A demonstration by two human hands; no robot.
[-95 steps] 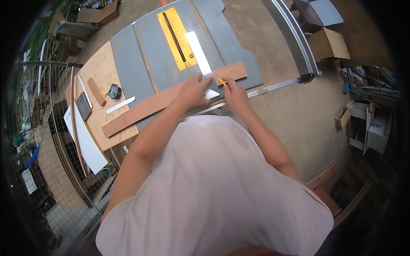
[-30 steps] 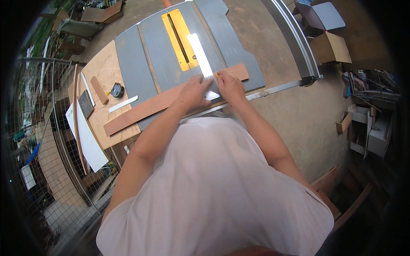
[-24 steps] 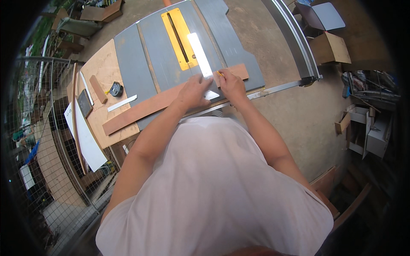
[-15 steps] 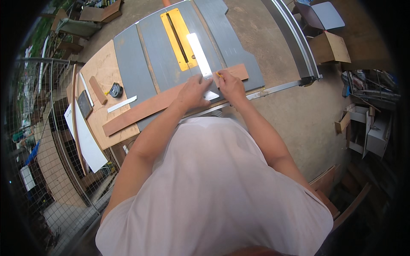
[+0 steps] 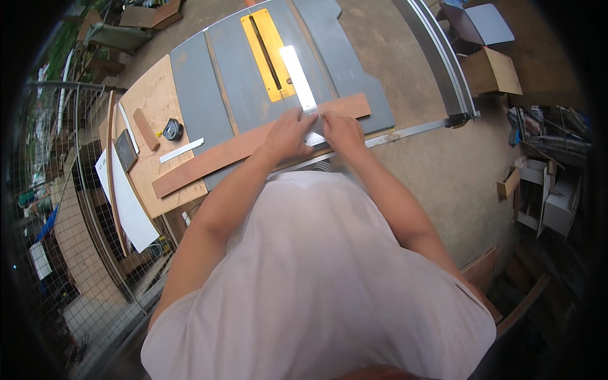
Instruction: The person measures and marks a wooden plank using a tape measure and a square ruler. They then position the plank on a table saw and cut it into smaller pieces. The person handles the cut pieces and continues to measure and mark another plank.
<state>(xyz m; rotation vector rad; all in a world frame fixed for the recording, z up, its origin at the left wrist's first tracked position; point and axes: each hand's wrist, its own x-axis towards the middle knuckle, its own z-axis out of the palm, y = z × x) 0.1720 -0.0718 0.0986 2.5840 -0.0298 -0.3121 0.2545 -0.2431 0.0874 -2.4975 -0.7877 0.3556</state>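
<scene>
Hands (image 5: 316, 130) hide square's (image 5: 299, 73) base on plank (image 5: 209, 161).

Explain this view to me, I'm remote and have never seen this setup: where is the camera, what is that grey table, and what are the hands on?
The camera sits on the person's head, looking down past their pale shirt. The grey surface is a table saw top with a yellow insert. A long wooden board lies across it. The left hand and right hand press a metal square against the board. To the left, on a plywood sheet, lie a tape measure, a small ruler and a wood offcut.
</scene>
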